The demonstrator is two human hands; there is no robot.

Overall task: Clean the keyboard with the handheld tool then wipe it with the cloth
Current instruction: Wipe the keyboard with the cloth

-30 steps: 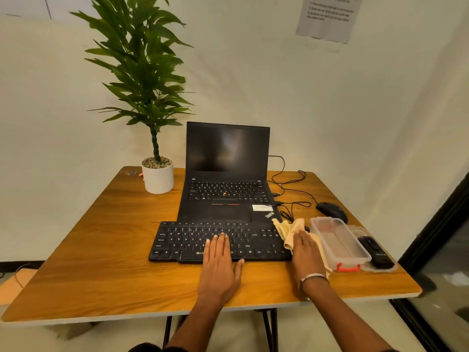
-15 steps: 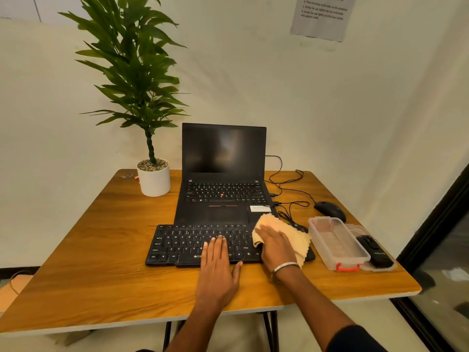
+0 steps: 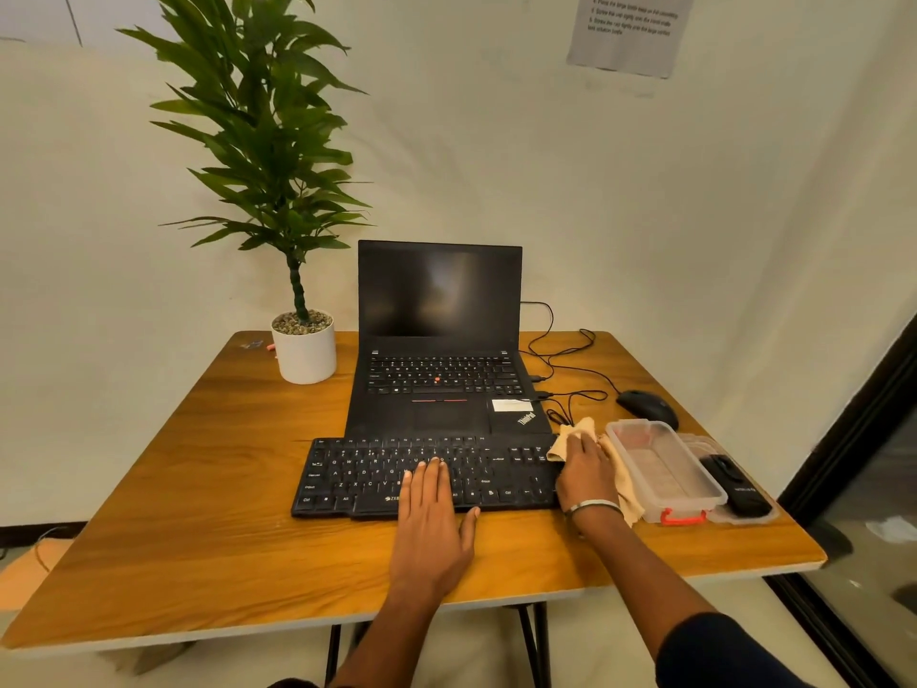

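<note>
- Head view looks down on a square wooden surface (image 3: pixel 198 489) with a flat black external keyboard (image 3: pixel 387 469) lying at its near middle.
- Left hand (image 3: pixel 431 518) lies flat on the keyboard's lower middle keys, fingers straight and together, palm over the near edge, holding nothing.
- Right hand (image 3: pixel 585 474) presses a crumpled beige cloth (image 3: pixel 570 434) onto the keyboard's right end, at 3 o'clock from the left hand; its fingers lie over the cloth, but whether they curl round it or lie flat I cannot tell. A silver bangle sits on that wrist.
- Part of the cloth spills off the keyboard's right edge, touching the surface beside a clear plastic box with a red latch (image 3: pixel 665 469).
- At 3 o'clock from that box, a black handheld tool (image 3: pixel 734 484) rests on what looks like a clear lid, apart from both hands.
- At 12 o'clock from the keyboard stands an open black laptop (image 3: pixel 436 350) with a dark screen, its front edge just beside the keyboard.
- At 10 o'clock, a leafy green plant in a white round pot (image 3: pixel 302 350).
- At 2 o'clock, a black mouse (image 3: pixel 645 407) with loose black cables (image 3: pixel 560 360) running toward the laptop.
</note>
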